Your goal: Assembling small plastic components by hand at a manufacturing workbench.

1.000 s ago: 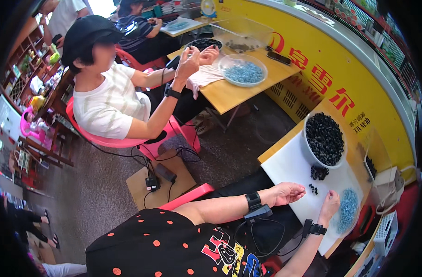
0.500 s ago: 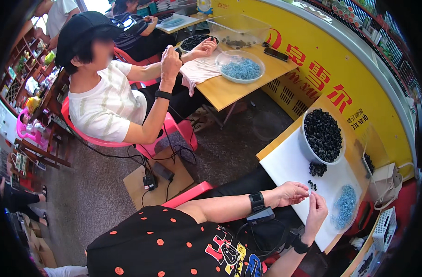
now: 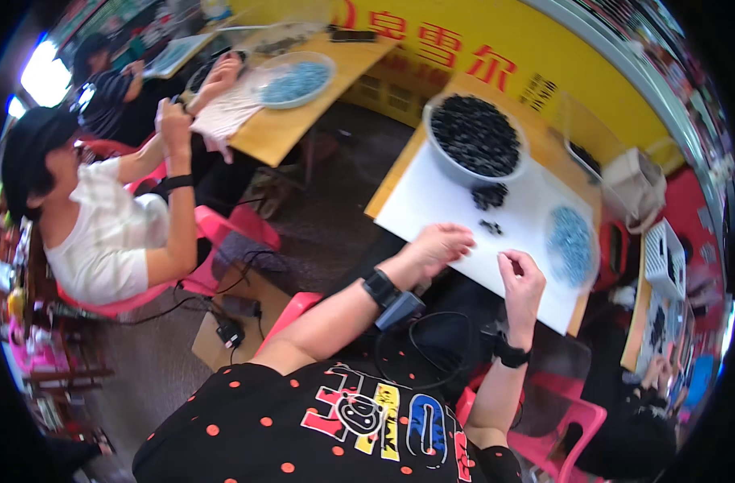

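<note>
My left hand (image 3: 440, 249) is over the near edge of the white board (image 3: 400, 197), fingers curled in and thumb against them. Facing it across a small gap, my right hand (image 3: 522, 278) pinches thumb and forefinger together. Anything in either pinch is too small or blurred to make out. Beyond the hands lie a few small black pieces (image 3: 491, 228) and a larger cluster of black ring-like pieces (image 3: 489, 196). A white bowl (image 3: 433, 149) heaped with the same black pieces stands behind them. Right of my right hand, a clear shallow dish holds small light-blue pieces (image 3: 569, 245).
At the left a co-worker (image 3: 102, 217) in a white top sits at another wooden table (image 3: 275, 137) with a dish of blue pieces (image 3: 295, 83). A beige bag (image 3: 629, 181) and a white basket (image 3: 664, 259) stand right of my board. Cables (image 3: 227, 322) lie at lower left.
The view has swung to the right, so the tables appear further left. My hands, nearly touching at the fingertips before, are now apart by a small gap.
</note>
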`<action>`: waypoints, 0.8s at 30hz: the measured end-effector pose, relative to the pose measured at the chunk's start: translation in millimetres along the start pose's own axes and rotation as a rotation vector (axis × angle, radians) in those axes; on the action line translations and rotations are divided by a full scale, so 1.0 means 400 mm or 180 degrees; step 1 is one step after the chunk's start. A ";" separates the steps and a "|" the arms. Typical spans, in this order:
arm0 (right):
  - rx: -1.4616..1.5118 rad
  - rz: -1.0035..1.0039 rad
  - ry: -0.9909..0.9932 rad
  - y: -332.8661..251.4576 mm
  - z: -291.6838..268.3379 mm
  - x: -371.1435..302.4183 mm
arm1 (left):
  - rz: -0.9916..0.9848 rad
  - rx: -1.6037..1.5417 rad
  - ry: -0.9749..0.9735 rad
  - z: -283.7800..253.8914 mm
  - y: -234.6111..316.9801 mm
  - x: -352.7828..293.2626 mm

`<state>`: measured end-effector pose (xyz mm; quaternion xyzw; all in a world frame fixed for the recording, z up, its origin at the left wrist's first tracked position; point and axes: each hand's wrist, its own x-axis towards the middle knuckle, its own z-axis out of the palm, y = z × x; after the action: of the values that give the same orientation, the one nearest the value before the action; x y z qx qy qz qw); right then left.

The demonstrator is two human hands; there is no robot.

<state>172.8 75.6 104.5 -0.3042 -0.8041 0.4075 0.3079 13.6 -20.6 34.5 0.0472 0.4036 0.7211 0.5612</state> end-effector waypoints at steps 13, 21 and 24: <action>0.0409 0.0459 0.0293 0.035 -0.063 -0.048 | 0.2167 0.3837 0.0451 0.059 0.045 0.194; 0.0269 0.0436 0.0091 0.010 -0.058 -0.043 | 0.2581 0.4734 0.0785 0.033 0.021 0.253; 0.0561 0.0471 0.0198 0.024 -0.063 -0.054 | 0.2846 0.4803 0.0297 0.047 -0.010 0.289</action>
<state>207.4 76.2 103.2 -0.3470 -0.7306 0.4886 0.3273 -15.9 87.4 0.1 0.5299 0.7388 0.4154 0.0281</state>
